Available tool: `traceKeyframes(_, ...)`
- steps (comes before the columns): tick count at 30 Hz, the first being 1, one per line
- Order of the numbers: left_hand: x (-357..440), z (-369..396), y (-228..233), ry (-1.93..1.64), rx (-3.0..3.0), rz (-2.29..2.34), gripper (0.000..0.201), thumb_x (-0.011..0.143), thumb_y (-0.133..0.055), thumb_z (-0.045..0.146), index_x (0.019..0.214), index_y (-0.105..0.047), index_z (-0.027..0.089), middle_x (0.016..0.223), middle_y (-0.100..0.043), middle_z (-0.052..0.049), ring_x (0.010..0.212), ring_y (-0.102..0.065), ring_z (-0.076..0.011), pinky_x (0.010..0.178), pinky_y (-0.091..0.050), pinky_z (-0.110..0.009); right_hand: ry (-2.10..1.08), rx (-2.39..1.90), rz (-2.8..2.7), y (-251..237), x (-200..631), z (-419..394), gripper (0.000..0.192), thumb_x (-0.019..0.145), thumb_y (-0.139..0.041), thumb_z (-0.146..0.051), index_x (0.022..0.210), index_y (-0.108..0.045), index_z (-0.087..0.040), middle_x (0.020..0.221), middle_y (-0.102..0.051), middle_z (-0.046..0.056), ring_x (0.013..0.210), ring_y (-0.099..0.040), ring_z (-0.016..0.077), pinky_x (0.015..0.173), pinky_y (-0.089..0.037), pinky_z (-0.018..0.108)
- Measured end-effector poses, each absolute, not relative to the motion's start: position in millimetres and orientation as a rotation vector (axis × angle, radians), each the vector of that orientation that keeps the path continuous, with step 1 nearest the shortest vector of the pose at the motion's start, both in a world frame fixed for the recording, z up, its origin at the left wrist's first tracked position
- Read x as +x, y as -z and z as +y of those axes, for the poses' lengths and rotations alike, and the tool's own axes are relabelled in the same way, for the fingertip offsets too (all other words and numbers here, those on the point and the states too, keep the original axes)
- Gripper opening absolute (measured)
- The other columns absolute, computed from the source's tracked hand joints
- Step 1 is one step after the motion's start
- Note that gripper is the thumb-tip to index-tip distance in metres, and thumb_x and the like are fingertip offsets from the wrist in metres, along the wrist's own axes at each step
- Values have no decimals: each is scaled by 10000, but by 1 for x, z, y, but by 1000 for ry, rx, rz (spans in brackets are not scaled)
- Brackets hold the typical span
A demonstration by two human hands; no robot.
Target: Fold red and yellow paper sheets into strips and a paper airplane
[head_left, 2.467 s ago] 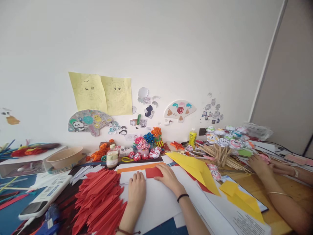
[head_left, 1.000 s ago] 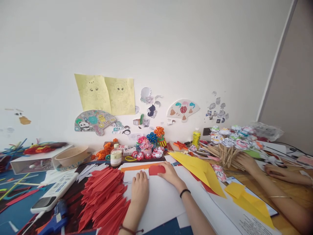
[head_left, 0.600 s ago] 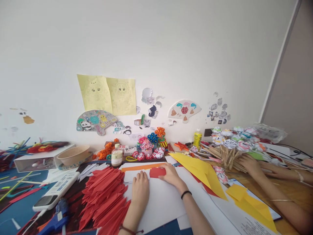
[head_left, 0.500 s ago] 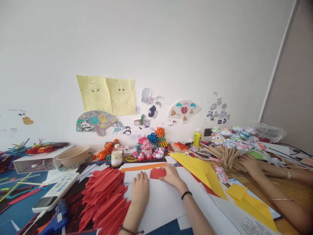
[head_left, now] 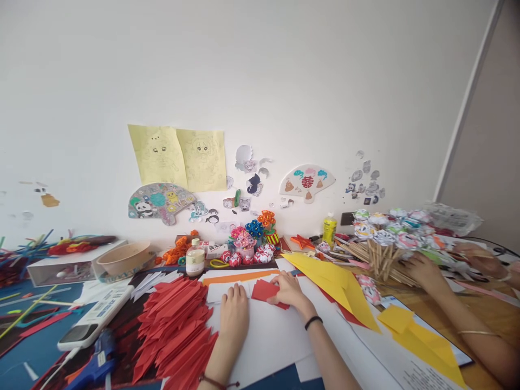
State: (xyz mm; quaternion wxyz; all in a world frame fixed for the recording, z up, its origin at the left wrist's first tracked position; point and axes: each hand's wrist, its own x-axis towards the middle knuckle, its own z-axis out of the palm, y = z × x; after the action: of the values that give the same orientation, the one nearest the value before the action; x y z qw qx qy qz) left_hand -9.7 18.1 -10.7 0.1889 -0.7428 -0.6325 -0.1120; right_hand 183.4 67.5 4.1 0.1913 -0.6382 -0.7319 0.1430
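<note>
My right hand [head_left: 290, 291], with a black band at its wrist, has its thumb and fingers closed on a small piece of red paper [head_left: 263, 291]. The red paper lies tilted over white sheets. To its left my left hand [head_left: 234, 311] rests with its fingers laid flat on a white paper strip [head_left: 216, 293]. Beneath both hands spreads a large white sheet [head_left: 273, 336]. Beside my left forearm is a thick pile of folded red paper pieces [head_left: 173, 325]. An orange paper strip [head_left: 241, 278] lies behind my fingers.
Yellow folded paper [head_left: 337, 287] lies right of my hand. A co-worker's hand [head_left: 420, 269] is beside a bundle of wooden sticks [head_left: 382, 261]. At left are a glue gun [head_left: 95, 360], a white power strip [head_left: 95, 317] and a bowl [head_left: 124, 259]. A small bottle [head_left: 195, 259] stands behind.
The red paper has turned, its right end now nearer me, with my right hand shifted slightly. My left hand stays put. The co-worker's other hand appears farther back at the right.
</note>
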Motion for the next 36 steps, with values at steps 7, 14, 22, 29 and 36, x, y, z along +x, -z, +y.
traceKeyframes(7,-10,18,11,310,-2085,-1773,429,822,-413,35,1217,-572,91,1217,-581,-179,1034,-537,-267,839,-399,-374,-428,-1694,-2068,-5,185,65,563,464,-840,-380,974,-655,-231,1079,-590,51,1054,-500,282,883,-354,355)
traceKeyframes(14,-8,16,7,294,-2097,-1791,422,836,-409,34,1217,-580,92,1227,-588,-176,1057,-548,-274,856,-407,-381,-425,-1556,-2047,-12,183,53,491,496,-815,-264,930,-588,-232,1012,-624,4,972,-526,221,824,-364,283)
traceKeyframes(22,-8,15,7,316,-2096,-1784,423,825,-404,26,1202,-586,90,1219,-586,-187,1044,-541,-274,849,-403,-388,-446,-1550,-2000,-11,182,49,493,513,-794,-245,958,-581,-248,1007,-629,15,988,-548,237,853,-373,305)
traceKeyframes(29,-7,13,5,312,-2087,-1800,431,832,-403,25,1221,-576,97,1228,-588,-173,1072,-541,-271,882,-388,-382,-706,-1443,-1949,-1,185,49,693,613,-719,-193,1270,-513,-261,1293,-553,72,1229,-466,247,989,-372,327)
traceKeyframes(36,-9,15,7,413,-2080,-1858,442,847,-383,44,1249,-555,108,1274,-563,-165,1137,-507,-272,920,-375,-394,-682,-1435,-1904,7,183,57,522,684,-657,-171,1204,-603,-193,1274,-574,96,1220,-489,238,1050,-352,347)
